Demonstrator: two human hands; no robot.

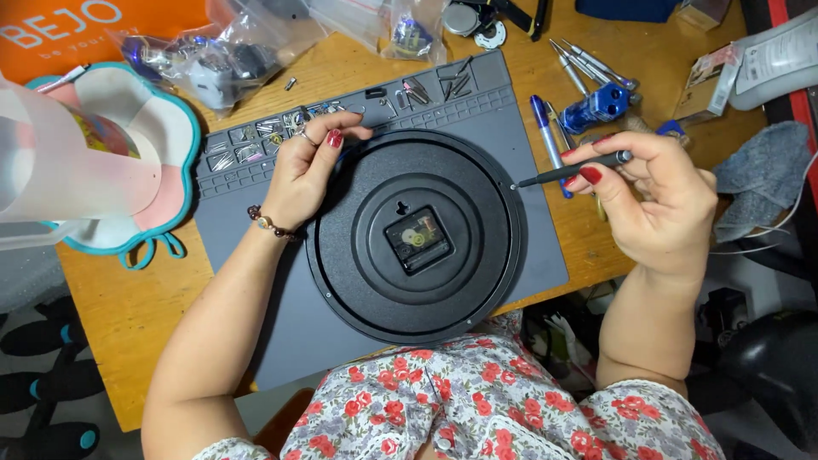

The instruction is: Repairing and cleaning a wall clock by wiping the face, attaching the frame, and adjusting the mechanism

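Grey mat lying beneath; black round clock back lying face-down; left hand pressing its rim, fingers curled; right hand pinching screwdriver at the rim.

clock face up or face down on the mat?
Face down: the clock shows its black back, with the movement box and hanging notch.

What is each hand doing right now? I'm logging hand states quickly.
Left hand: fingers curled, resting on the black clock back rim.
Right hand: closed on a thin screwdriver.

A black round clock back lies on a grey mat; red-flowered white blouse.
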